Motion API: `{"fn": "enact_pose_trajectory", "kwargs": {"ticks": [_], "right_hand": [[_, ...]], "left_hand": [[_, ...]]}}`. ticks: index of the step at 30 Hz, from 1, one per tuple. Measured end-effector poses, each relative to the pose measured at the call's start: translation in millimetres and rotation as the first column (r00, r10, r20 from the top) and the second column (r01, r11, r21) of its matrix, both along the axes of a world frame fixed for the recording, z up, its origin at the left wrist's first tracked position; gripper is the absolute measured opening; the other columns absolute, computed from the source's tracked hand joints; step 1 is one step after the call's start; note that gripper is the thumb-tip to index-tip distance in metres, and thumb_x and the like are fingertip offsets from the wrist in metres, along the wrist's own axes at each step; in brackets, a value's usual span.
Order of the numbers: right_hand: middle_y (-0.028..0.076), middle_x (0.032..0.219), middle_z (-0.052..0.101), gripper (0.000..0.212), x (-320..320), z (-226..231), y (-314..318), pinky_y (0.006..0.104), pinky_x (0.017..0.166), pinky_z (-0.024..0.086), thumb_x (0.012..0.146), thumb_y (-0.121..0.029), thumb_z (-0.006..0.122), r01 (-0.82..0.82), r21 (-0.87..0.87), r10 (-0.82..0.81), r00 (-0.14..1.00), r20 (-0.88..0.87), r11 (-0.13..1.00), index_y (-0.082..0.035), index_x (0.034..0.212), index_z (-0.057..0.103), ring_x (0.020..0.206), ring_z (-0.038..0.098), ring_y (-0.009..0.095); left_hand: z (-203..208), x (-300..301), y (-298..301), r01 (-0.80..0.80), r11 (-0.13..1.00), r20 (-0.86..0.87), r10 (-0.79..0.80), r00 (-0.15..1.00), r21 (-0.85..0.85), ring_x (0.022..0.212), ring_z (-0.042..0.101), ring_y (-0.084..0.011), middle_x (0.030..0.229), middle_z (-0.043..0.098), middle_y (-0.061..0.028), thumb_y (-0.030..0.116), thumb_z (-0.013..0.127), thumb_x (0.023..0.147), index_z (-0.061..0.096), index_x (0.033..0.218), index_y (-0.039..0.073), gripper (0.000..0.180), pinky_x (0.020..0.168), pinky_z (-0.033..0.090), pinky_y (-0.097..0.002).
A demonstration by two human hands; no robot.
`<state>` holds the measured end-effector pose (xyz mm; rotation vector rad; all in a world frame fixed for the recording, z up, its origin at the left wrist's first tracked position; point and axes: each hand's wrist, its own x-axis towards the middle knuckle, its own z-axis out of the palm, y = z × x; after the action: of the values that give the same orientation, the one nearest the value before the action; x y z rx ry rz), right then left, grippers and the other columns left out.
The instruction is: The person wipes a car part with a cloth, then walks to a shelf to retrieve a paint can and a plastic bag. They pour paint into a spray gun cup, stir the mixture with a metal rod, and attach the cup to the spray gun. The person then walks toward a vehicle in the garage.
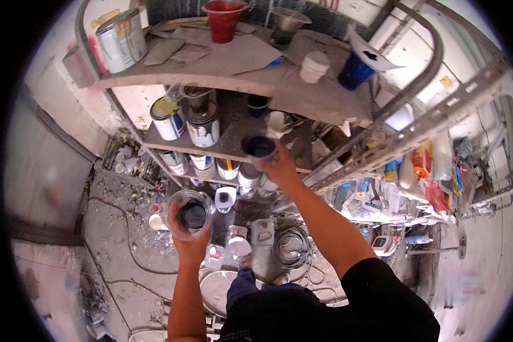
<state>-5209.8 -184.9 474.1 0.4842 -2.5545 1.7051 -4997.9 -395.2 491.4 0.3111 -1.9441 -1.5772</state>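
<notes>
My left hand (192, 244) is closed round a clear plastic cup (176, 200) with dark grey matter in its bottom, held out over the floor. Farther right and higher, my right hand (279, 166) grips a second cup (259, 149), which holds something black. This cup is at the front edge of the middle shelf (228, 137). Behind it on that shelf stand a dark cup (257, 104) and a whitish container (278, 122). Paint cans (203, 128) are to its left.
The top shelf (171, 74) carries a red cup (222, 21), a blue cup (356, 69), a white tub (314, 66) and a large can (121, 41). More cans (228, 169) fill the lower shelf. A coiled hose (291, 247) and jugs (262, 232) lie on the floor. Slanting metal rails (404, 149) stand at the right.
</notes>
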Motion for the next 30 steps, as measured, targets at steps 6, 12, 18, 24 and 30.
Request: {"fn": "enact_pose_trajectory", "kwargs": {"ticks": [6, 12, 18, 24, 30], "right_hand": [[0.017, 0.121, 0.056, 0.068, -61, -62, -66, 0.0381, 0.092, 0.044, 0.071, -0.024, 0.080, 0.037, -0.299, -0.015, 0.997, 0.077, 0.954, -0.002, 0.125, 0.045, 0.112, 0.054, 0.027], [0.015, 0.118, 0.049, 0.068, -70, -93, -79, 0.0345, 0.092, 0.046, 0.070, -0.017, 0.078, 0.015, -0.275, -0.010, 1.000, 0.021, 0.961, -0.002, 0.125, 0.042, 0.107, 0.054, 0.025], [0.014, 0.120, 0.052, 0.069, -1, -99, -26, 0.0365, 0.095, 0.045, 0.074, -0.014, 0.076, 0.071, -0.086, -0.064, 0.995, 0.078, 0.994, -0.001, 0.130, 0.038, 0.110, 0.054, 0.023], [0.014, 0.114, 0.057, 0.062, 132, -156, 84, 0.0368, 0.083, 0.049, 0.075, -0.025, 0.072, -0.003, 0.198, -0.088, 0.890, 0.448, 0.980, -0.004, 0.127, 0.045, 0.101, 0.059, 0.025], [0.014, 0.106, 0.062, 0.063, 272, -257, 190, 0.0346, 0.084, 0.048, 0.077, -0.025, 0.069, -0.300, 0.534, -0.060, 0.830, 0.555, 0.791, -0.005, 0.131, 0.044, 0.096, 0.061, 0.027]], "left_hand": [[2, 17, -32, -0.021, 0.998, 0.032, 0.023, 0.999, -0.061, 0.116, 0.048, -0.0227, 0.127, 0.045, -0.0105, -0.005, 0.071, 0.064, 0.035, 0.130, 0.004, 0.076, 0.101, 0.037, -0.0360], [10, 20, -44, -0.032, 0.999, -0.033, 0.033, 0.999, 0.039, 0.114, 0.048, -0.0226, 0.123, 0.046, -0.0120, -0.006, 0.071, 0.064, 0.037, 0.128, 0.002, 0.073, 0.101, 0.037, -0.0359], [-12, 24, -41, -0.066, 0.973, 0.065, 0.053, 0.996, 0.222, 0.115, 0.047, -0.0217, 0.124, 0.044, -0.0120, -0.005, 0.074, 0.065, 0.035, 0.129, 0.001, 0.076, 0.100, 0.038, -0.0349], [-46, 56, -36, -0.158, 0.981, 0.166, 0.138, 0.976, 0.113, 0.117, 0.045, -0.0216, 0.127, 0.044, -0.0107, -0.006, 0.070, 0.071, 0.035, 0.130, 0.002, 0.069, 0.101, 0.037, -0.0344], [-72, 109, -8, -0.278, 0.960, 0.270, 0.263, 0.926, 0.017, 0.116, 0.046, -0.0222, 0.127, 0.044, -0.0121, -0.001, 0.072, 0.073, 0.034, 0.131, 0.001, 0.069, 0.101, 0.037, -0.0344]]}}
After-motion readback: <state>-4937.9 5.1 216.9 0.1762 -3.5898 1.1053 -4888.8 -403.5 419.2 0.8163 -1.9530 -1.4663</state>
